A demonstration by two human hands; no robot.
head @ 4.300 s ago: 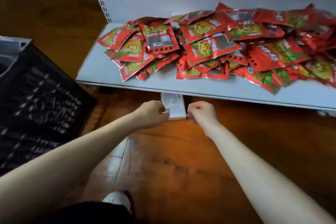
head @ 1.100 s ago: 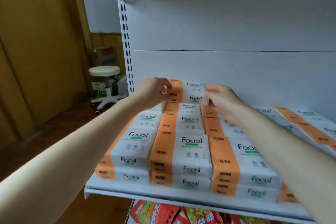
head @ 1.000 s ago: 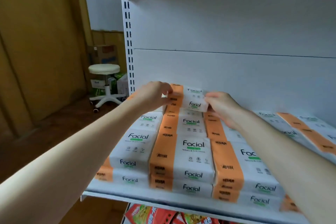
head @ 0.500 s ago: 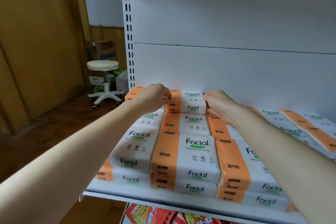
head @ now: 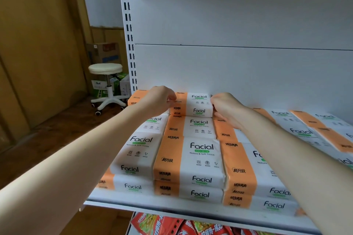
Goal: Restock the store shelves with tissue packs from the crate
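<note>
**Top pack at the back could slip off its stack**

From where I stand, the risk is a careless release. The tissue pack (head: 198,104) is soft and slick-wrapped. If both hands let go before it lies flat and square, I judge it may slide off to 1 side or skew the packs beneath.

It sits at the rear of the shelf (head: 172,205), on top of the middle stack and close to the back panel. The left hand (head: 156,101) curls its fingers around the pack's orange left end. The right hand (head: 225,108) grips the white right end. The pack lies directly between the 2 hands, touching both.
</note>
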